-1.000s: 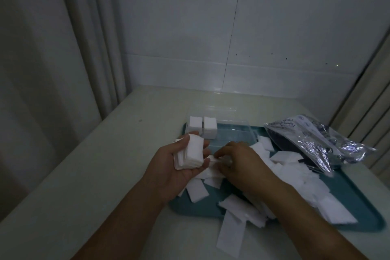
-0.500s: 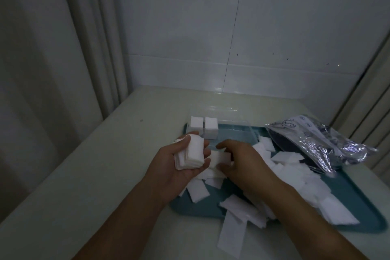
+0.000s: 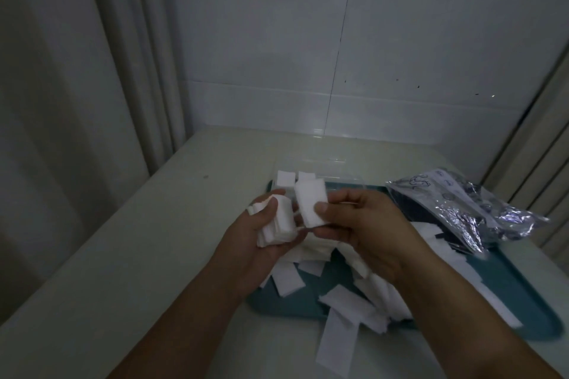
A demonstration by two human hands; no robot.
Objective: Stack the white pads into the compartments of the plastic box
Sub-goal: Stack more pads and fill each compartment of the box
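My left hand (image 3: pixel 261 235) grips a stack of white pads (image 3: pixel 278 220) upright above the tray's near-left part. My right hand (image 3: pixel 360 224) pinches a single white pad (image 3: pixel 309 201) between thumb and fingers, held just right of the stack. Behind the hands stands the clear plastic box (image 3: pixel 335 174), with two white pad stacks (image 3: pixel 284 178) in its left compartments. Many loose white pads (image 3: pixel 348 304) lie scattered on the teal tray (image 3: pixel 295 306), one long pad hanging over its front edge.
A crumpled silver foil bag (image 3: pixel 462 206) lies on the tray's far right. The tray sits on a pale table (image 3: pixel 154 240) against a white tiled wall. A curtain hangs at the left, another at the right edge.
My right hand has lifted a pad off the tray pile and brought it up beside the stack in my left hand. The left hand has risen slightly with its stack.
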